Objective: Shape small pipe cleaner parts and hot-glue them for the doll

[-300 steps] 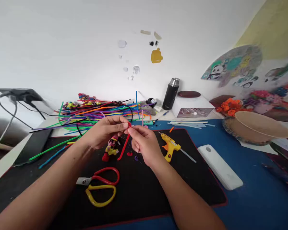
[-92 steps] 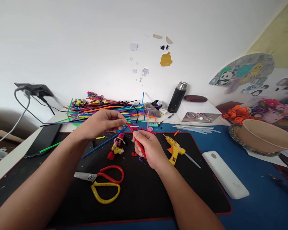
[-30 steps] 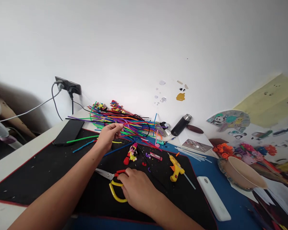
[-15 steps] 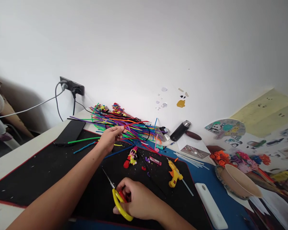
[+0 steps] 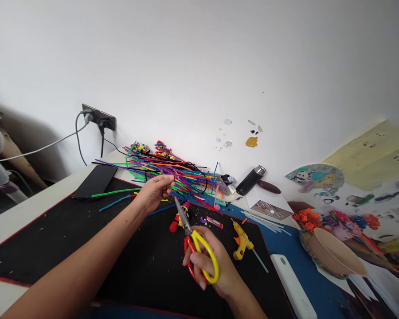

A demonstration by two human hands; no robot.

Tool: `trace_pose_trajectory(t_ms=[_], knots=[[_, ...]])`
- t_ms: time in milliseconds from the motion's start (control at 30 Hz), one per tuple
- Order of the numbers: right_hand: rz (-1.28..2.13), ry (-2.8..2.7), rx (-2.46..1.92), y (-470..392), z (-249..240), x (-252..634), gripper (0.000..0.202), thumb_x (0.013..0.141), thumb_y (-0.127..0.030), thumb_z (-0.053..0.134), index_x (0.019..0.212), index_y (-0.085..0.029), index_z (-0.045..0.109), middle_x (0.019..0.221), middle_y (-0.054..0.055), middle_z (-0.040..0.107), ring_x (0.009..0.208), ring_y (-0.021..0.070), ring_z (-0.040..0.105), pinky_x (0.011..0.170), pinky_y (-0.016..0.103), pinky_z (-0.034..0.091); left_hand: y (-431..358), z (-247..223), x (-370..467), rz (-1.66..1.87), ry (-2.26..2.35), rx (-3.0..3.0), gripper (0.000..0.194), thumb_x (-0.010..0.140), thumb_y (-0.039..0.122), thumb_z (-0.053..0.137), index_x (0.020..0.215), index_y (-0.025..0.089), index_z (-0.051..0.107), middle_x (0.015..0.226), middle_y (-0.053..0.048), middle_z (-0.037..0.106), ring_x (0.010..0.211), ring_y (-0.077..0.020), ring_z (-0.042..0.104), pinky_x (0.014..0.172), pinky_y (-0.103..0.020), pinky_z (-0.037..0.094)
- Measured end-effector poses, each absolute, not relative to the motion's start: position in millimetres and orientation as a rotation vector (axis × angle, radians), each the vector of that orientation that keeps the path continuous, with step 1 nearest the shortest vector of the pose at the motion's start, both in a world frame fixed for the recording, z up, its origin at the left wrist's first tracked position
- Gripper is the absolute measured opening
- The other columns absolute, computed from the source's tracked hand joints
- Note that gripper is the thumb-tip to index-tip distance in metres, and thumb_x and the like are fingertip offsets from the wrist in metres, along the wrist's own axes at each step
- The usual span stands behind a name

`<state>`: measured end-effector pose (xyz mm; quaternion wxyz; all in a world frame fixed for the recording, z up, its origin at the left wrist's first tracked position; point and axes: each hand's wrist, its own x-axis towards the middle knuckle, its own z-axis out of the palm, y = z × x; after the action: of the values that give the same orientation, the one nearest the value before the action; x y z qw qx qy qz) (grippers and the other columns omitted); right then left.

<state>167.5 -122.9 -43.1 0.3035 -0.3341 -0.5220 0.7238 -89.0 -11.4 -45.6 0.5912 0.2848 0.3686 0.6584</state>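
Observation:
My left hand (image 5: 158,191) is closed in a pinch at the front of a pile of colourful pipe cleaners (image 5: 173,166). A red pipe cleaner (image 5: 181,176) runs out from its fingertips, hard to separate from the pile behind. In my right hand (image 5: 216,254) are scissors (image 5: 206,252) with one red and one yellow handle. Their blades look closed and point up and left, toward the left hand. Partly behind the blades, a small red, yellow and pink figure (image 5: 174,225) lies on the black mat (image 5: 142,261).
A yellow glue gun (image 5: 242,241) rests on the mat's right side, near a white oblong case (image 5: 292,285). Farther right stands a bowl (image 5: 339,252). A black flask (image 5: 251,180) lies by the wall. A phone (image 5: 95,181) lies at the left, near loose green and blue pipe cleaners.
My right hand has moved right and turned, swinging the scissors up so the blades sit closer to my left hand. My left hand stays nearly in place, still pinching.

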Motion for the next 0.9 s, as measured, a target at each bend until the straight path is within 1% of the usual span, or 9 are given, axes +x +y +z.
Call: trace_pose_trajectory(t_ms=[100,200,267,333,433,600,767,833,900], knots=[[1.864,-1.288,-0.767,-122.3,-43.1,168.3,0.075,0.089,-0.063,0.087,0.142,-0.020,0.055,0.086,0.003,0.075,0.035,0.0020,0.043,0.038,0.017,0.024,-12.6,-45.8,-86.0,1.515,0.851,0.662,0.047,0.055,0.046,0.102,0.077,0.017,0.072,0.069,0.001,0.066,0.052,-0.0075,0.051,0.047,-0.021,0.032],[1.909,-1.250,-0.704,-123.3,-49.1,166.3,0.070,0.092,-0.072,0.079,0.133,-0.018,0.063,0.079,0.000,0.068,0.035,0.0015,0.039,0.039,0.017,0.025,-13.6,-48.1,-81.7,1.487,0.845,0.683,0.044,0.059,0.045,0.101,0.075,0.017,0.071,0.069,0.001,0.066,0.052,-0.0080,0.050,0.046,-0.022,0.032],[1.976,-1.246,-0.703,-123.1,-56.3,163.9,0.070,0.089,-0.075,0.081,0.125,-0.017,0.066,0.072,-0.004,0.063,0.035,0.0023,0.038,0.038,0.017,0.026,-14.0,-50.3,-79.1,1.466,0.841,0.697,0.043,0.061,0.045,0.100,0.074,0.017,0.070,0.068,0.000,0.066,0.052,-0.0085,0.051,0.046,-0.022,0.032],[2.001,-1.240,-0.704,-121.5,-64.2,161.4,0.070,0.087,-0.076,0.082,0.119,-0.016,0.066,0.063,-0.006,0.058,0.035,0.0042,0.038,0.036,0.017,0.028,-14.3,-52.2,-77.6,1.452,0.842,0.704,0.042,0.062,0.045,0.100,0.075,0.017,0.071,0.069,0.000,0.065,0.053,-0.0086,0.051,0.046,-0.022,0.032],[1.978,-1.216,-0.699,-117.2,-72.9,158.4,0.073,0.088,-0.085,0.073,0.113,-0.017,0.064,0.058,-0.004,0.061,0.035,0.0099,0.049,0.035,0.018,0.032,-14.9,-53.5,-76.5,1.448,0.847,0.709,0.043,0.062,0.046,0.100,0.075,0.017,0.071,0.069,0.000,0.065,0.053,-0.0085,0.050,0.046,-0.022,0.032],[1.942,-1.209,-0.766,-111.4,-73.8,157.9,0.092,0.078,-0.099,0.066,0.120,-0.018,0.062,0.071,0.007,0.076,0.052,0.0230,0.073,0.045,0.024,0.047,-17.3,-51.1,-70.9,1.451,0.864,0.733,0.042,0.063,0.046,0.099,0.076,0.017,0.072,0.070,0.000,0.066,0.053,-0.0086,0.050,0.048,-0.023,0.033],[2.015,-1.203,-0.735,-110.0,-69.6,160.8,0.105,0.070,-0.104,0.065,0.131,-0.018,0.062,0.101,0.018,0.083,0.088,0.0343,0.085,0.077,0.042,0.063,-15.1,-44.1,-63.5,1.456,0.898,0.737,0.044,0.062,0.047,0.098,0.076,0.018,0.068,0.068,0.001,0.064,0.053,-0.0086,0.050,0.048,-0.022,0.033],[2.009,-1.226,-0.742,-108.9,-68.1,163.0,0.102,0.074,-0.103,0.064,0.132,-0.018,0.062,0.102,0.018,0.083,0.082,0.0321,0.084,0.072,0.039,0.062,-12.4,-39.7,-60.8,1.458,0.915,0.738,0.046,0.061,0.048,0.098,0.074,0.019,0.065,0.067,0.002,0.063,0.053,-0.0088,0.049,0.047,-0.022,0.033],[1.955,-1.267,-0.794,-106.4,-66.3,165.2,0.094,0.082,-0.097,0.063,0.130,-0.017,0.061,0.096,0.016,0.082,0.063,0.0259,0.080,0.057,0.031,0.057,-9.6,-34.5,-56.9,1.451,0.932,0.754,0.046,0.061,0.048,0.098,0.073,0.019,0.064,0.067,0.002,0.062,0.053,-0.0092,0.049,0.047,-0.023,0.033]])
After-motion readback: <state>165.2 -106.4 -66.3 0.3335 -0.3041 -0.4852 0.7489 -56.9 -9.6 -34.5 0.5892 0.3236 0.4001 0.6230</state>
